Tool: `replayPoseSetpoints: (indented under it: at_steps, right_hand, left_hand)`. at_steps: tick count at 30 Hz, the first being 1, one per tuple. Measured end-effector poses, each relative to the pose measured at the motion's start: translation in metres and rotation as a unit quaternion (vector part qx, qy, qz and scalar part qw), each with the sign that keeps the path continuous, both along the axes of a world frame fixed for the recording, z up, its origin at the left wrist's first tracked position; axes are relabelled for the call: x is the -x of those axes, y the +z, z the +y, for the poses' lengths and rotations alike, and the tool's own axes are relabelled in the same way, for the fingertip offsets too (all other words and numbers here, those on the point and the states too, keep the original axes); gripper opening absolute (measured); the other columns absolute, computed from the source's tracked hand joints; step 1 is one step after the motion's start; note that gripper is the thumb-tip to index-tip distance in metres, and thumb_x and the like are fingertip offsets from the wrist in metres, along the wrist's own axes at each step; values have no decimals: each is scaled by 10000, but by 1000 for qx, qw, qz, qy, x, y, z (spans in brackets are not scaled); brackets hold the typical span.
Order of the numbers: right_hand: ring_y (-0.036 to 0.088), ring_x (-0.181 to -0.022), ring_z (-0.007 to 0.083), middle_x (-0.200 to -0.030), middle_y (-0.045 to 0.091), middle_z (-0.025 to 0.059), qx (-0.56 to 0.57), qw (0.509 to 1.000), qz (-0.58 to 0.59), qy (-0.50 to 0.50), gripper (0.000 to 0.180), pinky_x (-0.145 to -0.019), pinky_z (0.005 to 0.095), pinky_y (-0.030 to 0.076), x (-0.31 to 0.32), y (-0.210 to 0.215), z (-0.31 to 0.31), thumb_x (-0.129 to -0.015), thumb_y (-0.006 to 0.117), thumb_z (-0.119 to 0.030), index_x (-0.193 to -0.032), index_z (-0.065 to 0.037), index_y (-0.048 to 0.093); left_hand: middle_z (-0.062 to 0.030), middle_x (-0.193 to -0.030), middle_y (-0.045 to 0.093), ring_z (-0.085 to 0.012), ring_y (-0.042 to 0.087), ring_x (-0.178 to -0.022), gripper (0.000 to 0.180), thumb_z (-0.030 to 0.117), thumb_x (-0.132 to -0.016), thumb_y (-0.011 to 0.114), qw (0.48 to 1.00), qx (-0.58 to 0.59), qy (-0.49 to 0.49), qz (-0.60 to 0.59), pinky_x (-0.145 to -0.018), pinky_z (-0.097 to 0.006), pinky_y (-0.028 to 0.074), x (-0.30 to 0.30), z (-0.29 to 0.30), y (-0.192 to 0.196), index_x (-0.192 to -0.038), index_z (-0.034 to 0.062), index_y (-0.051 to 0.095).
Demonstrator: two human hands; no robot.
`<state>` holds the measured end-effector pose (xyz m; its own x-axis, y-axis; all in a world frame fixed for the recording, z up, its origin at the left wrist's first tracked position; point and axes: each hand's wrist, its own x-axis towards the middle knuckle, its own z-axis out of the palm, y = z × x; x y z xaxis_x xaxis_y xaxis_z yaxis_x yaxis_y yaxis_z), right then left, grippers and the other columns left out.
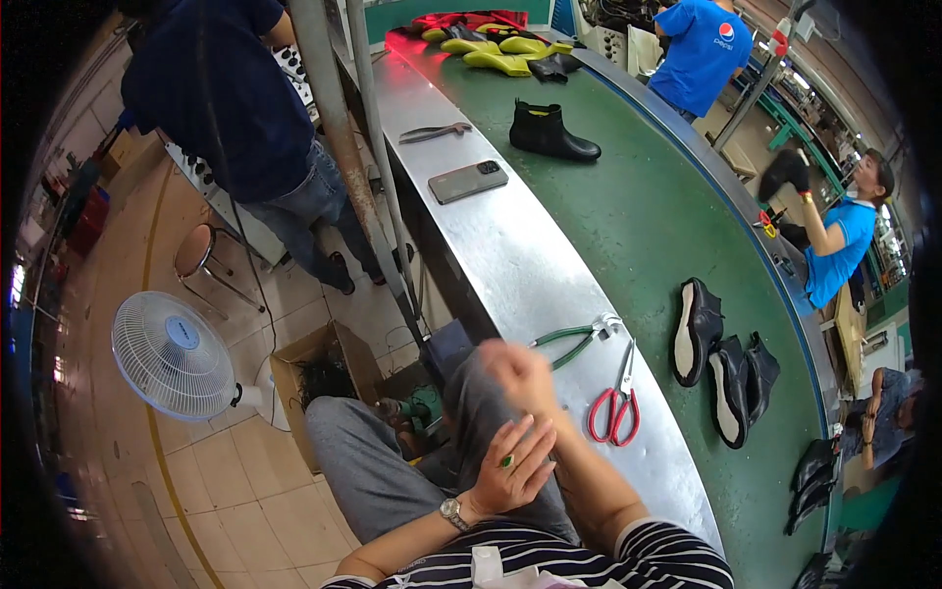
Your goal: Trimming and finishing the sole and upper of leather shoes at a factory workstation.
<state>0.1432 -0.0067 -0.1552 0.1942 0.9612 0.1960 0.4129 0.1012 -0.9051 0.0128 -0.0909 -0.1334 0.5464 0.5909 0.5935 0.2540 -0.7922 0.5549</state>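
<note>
My left hand (510, 467) has its fingers stretched out and lies against my right forearm, just below the wrist. It wears a green-stoned ring and a wristwatch (454, 512). My right hand (518, 377) is raised over my knee and smeared by motion, so its fingers cannot be made out. Beside it on the metal ledge (530, 250) rest green-handled pincers (589, 332), partly hidden by the hand. Red-handled scissors (613, 410) lie to the right of my right forearm. Farther up the ledge are a dark phone (468, 183) and a slim metal tool (435, 133).
On the green conveyor belt (618, 226) stand a black ankle boot (551, 135), black shoes with pale soles (695, 334) and yellow-green shoes (497, 61). A fan (177, 353), a cardboard box (294, 393) and a stool (196, 250) are at left. Co-workers (846, 240) sit and stand around.
</note>
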Motion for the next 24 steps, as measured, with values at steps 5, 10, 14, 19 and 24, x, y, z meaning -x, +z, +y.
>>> replayPoseSetpoints:
  at_steps: [5,10,14,19,24]
  right_hand:
    - [641,-722,107,-850,686,52,-18,991,26,-130,209,-667,251,529,-125,55,108,-956,569,-126,-1086,-9,683]
    - [673,-758,162,-971,703,93,-7,994,-10,-111,258,-710,284,537,-170,52,230,-908,612,-162,-1112,-14,668]
    - [578,-1143,347,-1222,609,205,-59,978,-147,-136,427,-986,397,455,-198,21,348,-814,653,-172,-1191,21,607]
    - [394,-1311,407,-1373,409,299,-50,963,-172,-203,696,-1073,416,381,-237,6,451,-785,661,-158,-1349,111,355]
    - [587,-1039,361,-1124,564,187,-105,945,-206,-231,362,-914,430,490,-249,-22,491,-739,755,-240,-1014,-26,657]
  left_hand:
    - [-171,-1440,436,-340,374,-1352,549,268,-891,632,995,64,6,81,-1126,-470,240,-29,35,-33,-1362,25,494]
    - [-141,-1467,418,-346,319,-1387,553,330,-908,596,981,130,15,142,-1123,-521,204,-49,80,-48,-1386,76,487]
    - [-88,-1448,456,-353,315,-1391,582,402,-881,614,967,106,-19,232,-1120,-544,181,-67,100,-55,-1366,97,514]
    - [-34,-1409,512,-321,426,-1328,505,354,-865,625,967,103,-22,231,-1113,-536,215,-70,105,-66,-1305,112,579]
    - [-87,-1403,517,-297,454,-1314,461,327,-885,612,959,137,-4,247,-1093,-519,261,-71,115,-62,-1291,110,594]
